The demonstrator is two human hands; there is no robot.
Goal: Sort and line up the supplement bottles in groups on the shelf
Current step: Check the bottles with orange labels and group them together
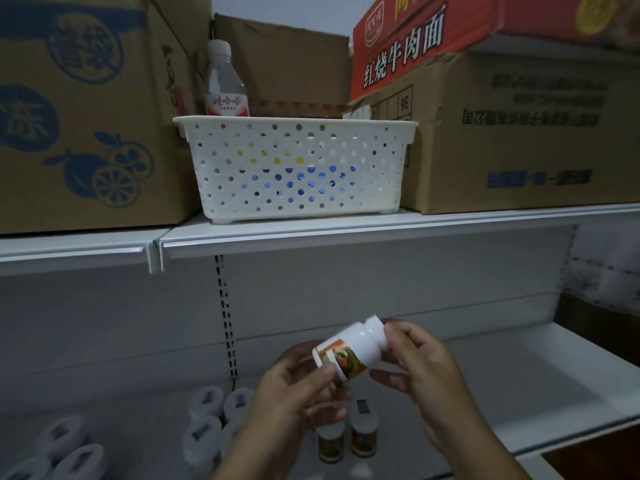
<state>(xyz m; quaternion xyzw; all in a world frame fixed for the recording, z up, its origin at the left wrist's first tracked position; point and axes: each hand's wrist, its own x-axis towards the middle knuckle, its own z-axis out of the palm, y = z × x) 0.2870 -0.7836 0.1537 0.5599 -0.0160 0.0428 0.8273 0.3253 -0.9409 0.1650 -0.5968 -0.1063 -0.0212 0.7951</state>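
A white supplement bottle (349,346) with an orange label is held tilted above the lower shelf (519,386), cap pointing up and right. My left hand (294,393) grips its base from below. My right hand (415,368) pinches the cap end. Under my hands two orange-labelled bottles (349,438) stand side by side on the shelf. To the left stand several white bottles (211,417) in a cluster, and more white bottles (59,448) near the bottom left corner.
On the upper shelf a white perforated basket (298,168) holds coloured items, with a water bottle (227,84) behind it. Cardboard boxes (86,109) flank it, and a red box (415,39) sits on the right carton (519,133).
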